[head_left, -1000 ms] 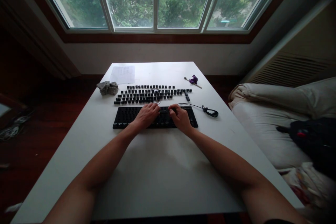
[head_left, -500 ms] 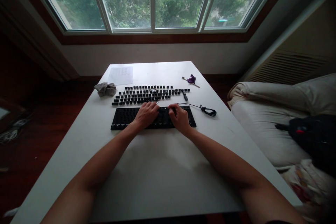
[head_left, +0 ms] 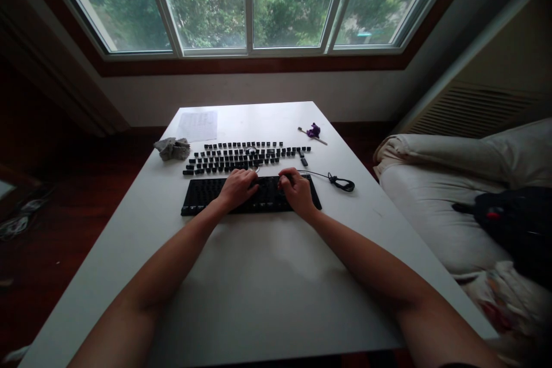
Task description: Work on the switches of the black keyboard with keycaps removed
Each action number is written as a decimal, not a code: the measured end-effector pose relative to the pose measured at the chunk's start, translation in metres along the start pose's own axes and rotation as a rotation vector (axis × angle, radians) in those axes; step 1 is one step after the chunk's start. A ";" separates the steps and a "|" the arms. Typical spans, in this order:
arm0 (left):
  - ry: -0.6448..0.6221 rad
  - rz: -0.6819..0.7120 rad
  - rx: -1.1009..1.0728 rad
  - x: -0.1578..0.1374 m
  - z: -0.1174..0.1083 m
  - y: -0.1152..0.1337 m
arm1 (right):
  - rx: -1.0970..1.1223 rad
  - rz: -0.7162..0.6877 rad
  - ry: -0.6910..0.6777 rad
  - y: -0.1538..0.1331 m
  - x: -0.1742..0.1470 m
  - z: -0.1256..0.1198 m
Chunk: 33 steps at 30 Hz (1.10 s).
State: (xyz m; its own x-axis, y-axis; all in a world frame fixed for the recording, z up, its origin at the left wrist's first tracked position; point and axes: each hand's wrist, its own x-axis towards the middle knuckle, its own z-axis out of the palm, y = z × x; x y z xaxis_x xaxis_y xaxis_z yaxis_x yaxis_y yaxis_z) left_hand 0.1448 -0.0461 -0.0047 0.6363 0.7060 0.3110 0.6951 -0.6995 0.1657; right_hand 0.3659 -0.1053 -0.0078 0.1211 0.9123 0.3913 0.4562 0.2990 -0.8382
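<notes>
A black keyboard (head_left: 203,190) lies on the white table (head_left: 259,287), and much of its middle is covered by my hands. My left hand (head_left: 236,188) rests over it left of centre, fingers curled over the far edge and thumb pointing right, gripping it. Right of centre, my right hand (head_left: 296,188) is curled over the keys with thumb and index finger pinched. What sits in that pinch is too small and dark to make out. Beyond the keyboard, loose black keycaps (head_left: 228,159) stand in several rows.
A grey cloth (head_left: 172,149) and a printed paper sheet (head_left: 197,125) lie at the far left. A toothbrush (head_left: 319,140) with a purple crumpled thing (head_left: 314,130) lies far right. A coiled black cable (head_left: 342,184) is beside the keyboard. A sofa (head_left: 422,213) stands right.
My right hand has lifted and turned slightly, its fingers curling back from the keys. My left hand has shifted a little leftward. The keyboard and keycaps stay put.
</notes>
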 end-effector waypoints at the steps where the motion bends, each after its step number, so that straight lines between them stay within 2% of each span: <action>1: 0.001 -0.004 0.010 0.001 0.000 -0.002 | 0.003 0.007 0.008 0.001 0.001 0.000; 7: 0.054 -0.023 0.075 0.020 -0.002 -0.025 | 0.014 0.027 0.000 0.006 0.002 0.000; 16: 0.020 -0.030 0.189 0.053 0.009 -0.040 | 0.019 0.035 -0.021 0.009 0.001 -0.001; 33: -0.002 -0.049 0.186 0.060 0.018 -0.047 | 0.009 0.027 -0.045 0.012 0.001 -0.001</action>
State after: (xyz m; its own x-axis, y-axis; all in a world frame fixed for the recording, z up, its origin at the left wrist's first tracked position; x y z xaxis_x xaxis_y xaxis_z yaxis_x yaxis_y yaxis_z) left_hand 0.1566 0.0307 -0.0110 0.6009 0.7391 0.3045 0.7749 -0.6320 0.0048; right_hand 0.3723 -0.1012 -0.0170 0.0932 0.9315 0.3515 0.4451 0.2768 -0.8516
